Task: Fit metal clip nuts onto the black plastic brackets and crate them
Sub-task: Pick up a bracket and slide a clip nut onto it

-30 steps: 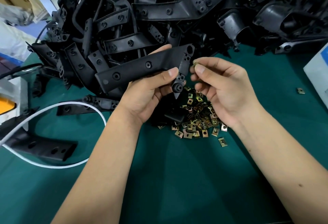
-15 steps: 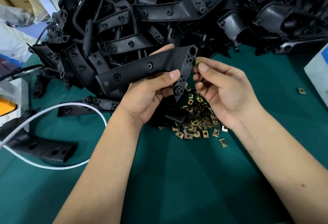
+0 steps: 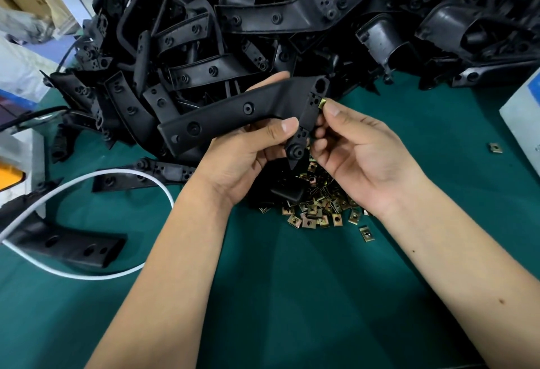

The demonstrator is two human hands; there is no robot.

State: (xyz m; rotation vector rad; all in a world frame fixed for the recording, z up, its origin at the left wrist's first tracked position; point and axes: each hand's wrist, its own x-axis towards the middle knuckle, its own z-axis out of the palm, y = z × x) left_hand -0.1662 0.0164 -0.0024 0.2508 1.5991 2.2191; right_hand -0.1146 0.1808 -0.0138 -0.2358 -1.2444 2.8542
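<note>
A black plastic bracket (image 3: pixel 233 117) is held up above the green table (image 3: pixel 292 295), in front of a big heap of black brackets (image 3: pixel 292 17) that fills the far side. The bracket is a long arm with round holes along it and a short cross piece at its right end that points down to a tip. The left hand (image 3: pixel 248 161) grips it from below, the thumb lying across the front near the cross piece and the fingers curled behind. The right hand (image 3: pixel 359 152) pinches a small brass-coloured clip nut (image 3: pixel 322 103) between thumb and forefinger and holds it against the right edge of the cross piece, near the top; how far it is seated cannot be told. Under the hands a pile of clip nuts (image 3: pixel 321 210) lies on the table, partly hidden by the wrists, with one stray clip nut (image 3: pixel 496 147) well apart to the right. On the left a white cable (image 3: pixel 122 174) loops over two loose brackets (image 3: pixel 73 244) lying flat. A pale box (image 3: pixel 523 117) stands at the right edge.
</note>
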